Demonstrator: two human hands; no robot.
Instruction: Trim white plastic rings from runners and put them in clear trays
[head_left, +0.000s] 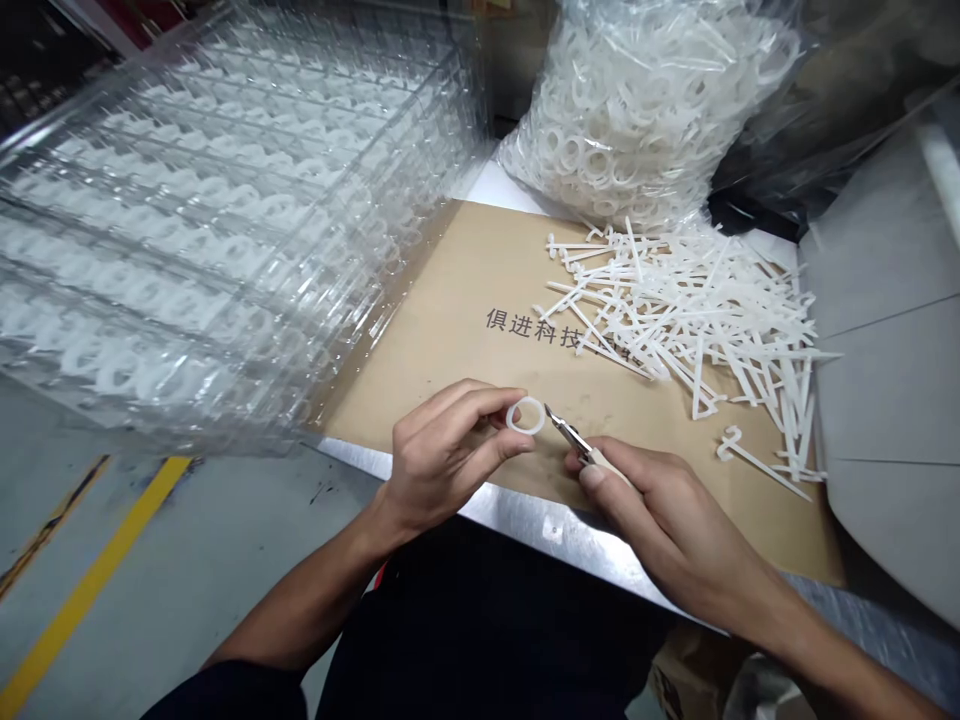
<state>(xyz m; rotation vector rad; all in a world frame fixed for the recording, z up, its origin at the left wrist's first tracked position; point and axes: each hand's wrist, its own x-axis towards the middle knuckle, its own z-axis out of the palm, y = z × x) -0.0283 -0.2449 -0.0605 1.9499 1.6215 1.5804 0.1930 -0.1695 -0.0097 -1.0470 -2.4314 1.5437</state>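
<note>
The white ring (528,432) is in the left hand (442,450), above the near edge of a brown sheet (450,300) on the table. Thumb and forefinger are narrowed on its left side, the other fingers curled behind; this light pinch probably serves to leave the far rim bare and the hole facing the person's eyes. The right hand (660,510) is wrapped round the pale handles of small pliers (574,435), thumb along the top, a grip that seems chosen for steering the tip. That tip is just beside the ring's right rim, apparently apart from it; whether its jaws are parted is too small to tell.

A heap of white sticks (675,300) lies loose to the right, perhaps there to be out of the hands' way. Behind it stands a clear bag of rings (622,120), the plastic likely keeping them together. To the left, stacked clear trays (225,220) hold white pieces in rows, presumably so that they stay apart.
</note>
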